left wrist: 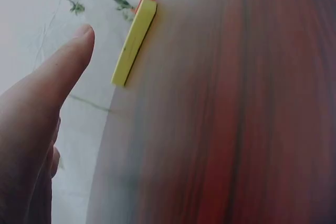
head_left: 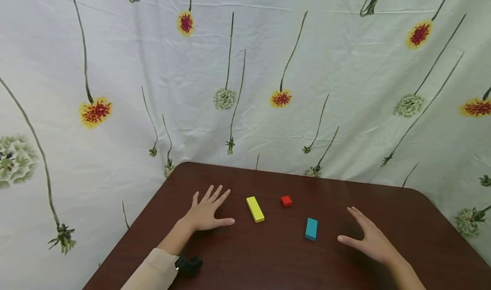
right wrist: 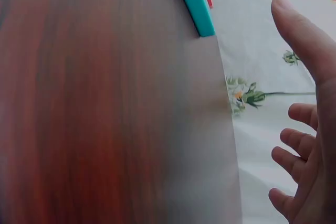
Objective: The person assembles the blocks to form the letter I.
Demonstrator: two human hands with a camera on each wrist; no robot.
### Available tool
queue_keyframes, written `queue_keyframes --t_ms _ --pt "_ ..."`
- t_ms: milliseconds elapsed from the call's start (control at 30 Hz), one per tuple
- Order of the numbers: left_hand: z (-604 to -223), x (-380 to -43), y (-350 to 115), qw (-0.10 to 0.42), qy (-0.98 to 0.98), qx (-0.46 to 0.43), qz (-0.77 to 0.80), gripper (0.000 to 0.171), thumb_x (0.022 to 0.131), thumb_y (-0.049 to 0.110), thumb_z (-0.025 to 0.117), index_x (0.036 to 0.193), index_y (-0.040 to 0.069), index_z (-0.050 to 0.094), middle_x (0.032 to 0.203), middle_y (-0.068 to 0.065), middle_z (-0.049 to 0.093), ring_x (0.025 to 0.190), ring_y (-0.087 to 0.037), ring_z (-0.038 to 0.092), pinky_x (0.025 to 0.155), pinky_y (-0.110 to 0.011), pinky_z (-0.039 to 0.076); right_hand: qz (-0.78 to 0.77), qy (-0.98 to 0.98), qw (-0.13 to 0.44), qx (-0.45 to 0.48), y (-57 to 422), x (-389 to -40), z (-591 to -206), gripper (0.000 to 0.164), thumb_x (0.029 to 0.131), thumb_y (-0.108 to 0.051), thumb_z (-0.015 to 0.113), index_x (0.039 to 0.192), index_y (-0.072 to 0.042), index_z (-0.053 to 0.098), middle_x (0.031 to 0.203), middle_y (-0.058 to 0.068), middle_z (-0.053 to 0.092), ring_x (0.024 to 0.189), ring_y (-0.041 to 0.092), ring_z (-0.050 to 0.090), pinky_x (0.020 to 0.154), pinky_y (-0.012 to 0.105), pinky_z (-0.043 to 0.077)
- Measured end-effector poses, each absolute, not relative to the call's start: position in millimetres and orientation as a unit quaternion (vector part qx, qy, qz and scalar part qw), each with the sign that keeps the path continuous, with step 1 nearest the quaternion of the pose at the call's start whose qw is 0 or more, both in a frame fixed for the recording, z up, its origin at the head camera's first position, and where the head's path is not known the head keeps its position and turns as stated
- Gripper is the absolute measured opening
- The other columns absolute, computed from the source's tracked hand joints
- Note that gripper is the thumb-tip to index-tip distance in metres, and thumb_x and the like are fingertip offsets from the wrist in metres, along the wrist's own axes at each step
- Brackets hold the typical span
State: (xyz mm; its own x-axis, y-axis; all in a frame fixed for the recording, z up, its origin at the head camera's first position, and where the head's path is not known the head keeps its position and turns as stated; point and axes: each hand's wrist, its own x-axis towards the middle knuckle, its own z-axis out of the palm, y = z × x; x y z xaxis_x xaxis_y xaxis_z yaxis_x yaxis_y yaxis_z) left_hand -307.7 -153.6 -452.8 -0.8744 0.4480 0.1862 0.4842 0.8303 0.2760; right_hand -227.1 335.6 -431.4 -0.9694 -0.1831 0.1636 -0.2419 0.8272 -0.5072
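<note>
Three blocks lie apart on a dark brown table (head_left: 245, 251). The long yellow block (head_left: 255, 209) is nearest my left hand (head_left: 207, 213), which has its fingers spread just left of it and holds nothing. Behind and to the right lies a small red block (head_left: 286, 201). A blue block (head_left: 311, 229) lies nearer the front, left of my right hand (head_left: 370, 236). That hand is empty too, thumb apart from the fingers. In the left wrist view the yellow block (left wrist: 134, 43) partly hides the red one; the right wrist view shows the blue block (right wrist: 196, 3) beyond the thumb.
A white cloth (head_left: 261, 128) printed with flowers hangs behind the table and down its left side. The table's back edge runs close beyond the blocks. A black band (head_left: 188, 264) is worn on my left wrist, below a light sleeve (head_left: 155, 268).
</note>
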Motion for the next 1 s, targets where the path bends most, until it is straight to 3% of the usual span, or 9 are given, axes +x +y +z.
queue_keyframes --t_ms 367,1000 --pt "-451.7 -310.6 -115.1 0.020 -0.949 -0.256 -0.182 0.099 0.082 0.073 0.056 0.156 0.015 0.026 0.159 -0.016 0.021 0.145 -0.042 0.014 0.107 -0.069 0.008 0.313 -0.943 0.016 0.106 309.4 -235.9 -439.6 0.080 0.084 -0.044 0.074 0.142 0.003 0.045 0.141 0.027 0.045 0.130 0.048 0.039 0.097 0.064 0.036" --pt "-470.6 -320.7 -85.5 0.023 -0.941 -0.255 -0.219 0.102 0.082 0.066 0.064 0.155 0.008 0.023 0.157 -0.018 0.025 0.145 -0.036 0.020 0.109 -0.065 0.013 0.373 -0.923 0.038 0.086 273.8 -242.5 -458.9 0.074 0.080 -0.044 0.079 0.136 -0.003 0.054 0.135 0.016 0.054 0.126 0.038 0.047 0.099 0.057 0.039"
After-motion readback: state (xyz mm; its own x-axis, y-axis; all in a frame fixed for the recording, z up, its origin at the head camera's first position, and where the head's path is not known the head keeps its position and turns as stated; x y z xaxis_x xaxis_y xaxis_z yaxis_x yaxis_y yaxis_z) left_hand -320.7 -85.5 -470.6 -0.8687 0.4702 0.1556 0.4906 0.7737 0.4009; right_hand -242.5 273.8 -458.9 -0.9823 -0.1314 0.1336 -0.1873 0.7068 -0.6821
